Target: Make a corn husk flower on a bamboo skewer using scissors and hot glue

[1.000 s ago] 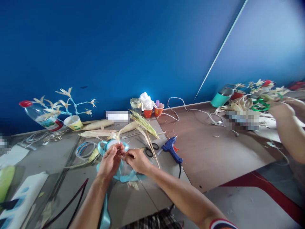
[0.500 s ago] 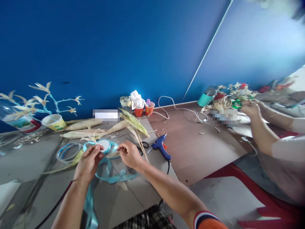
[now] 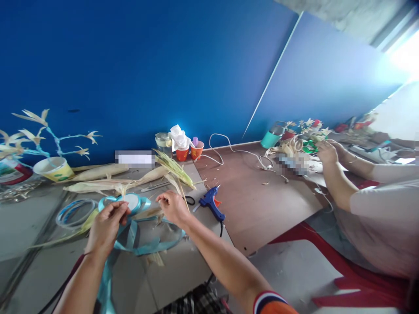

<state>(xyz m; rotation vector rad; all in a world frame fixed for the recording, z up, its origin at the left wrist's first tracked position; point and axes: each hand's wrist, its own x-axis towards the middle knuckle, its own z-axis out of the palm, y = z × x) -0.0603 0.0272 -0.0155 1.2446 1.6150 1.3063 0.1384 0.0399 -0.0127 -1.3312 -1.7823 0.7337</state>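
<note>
My left hand (image 3: pixel 106 224) is closed in a pinch, and a small pale piece of corn husk (image 3: pixel 123 192) rises from its fingertips. Just beyond those fingers lies a spool of light blue ribbon (image 3: pixel 133 202). Loose light blue ribbon (image 3: pixel 153 247) loops over the table below both hands and hangs off at the front. To the right, my right hand (image 3: pixel 173 208) is curled with thumb and finger together; whatever it may hold is too small to see. Dry husks (image 3: pixel 149 213) lie between the hands. Black scissor handles (image 3: pixel 189 200) show beside the right hand.
A blue glue gun (image 3: pixel 212 203) with a black cord lies right of my hands. Behind are corn husks (image 3: pixel 101 172), red paper cups (image 3: pixel 182 153) and a white cable (image 3: pixel 235 150). At left, a yellow cup (image 3: pixel 54 170) holds husk flowers. Another person's hands (image 3: pixel 329 152) work at right.
The view has swung slightly right, so most things sit further left. My hands are a little further apart, both still pinched.
</note>
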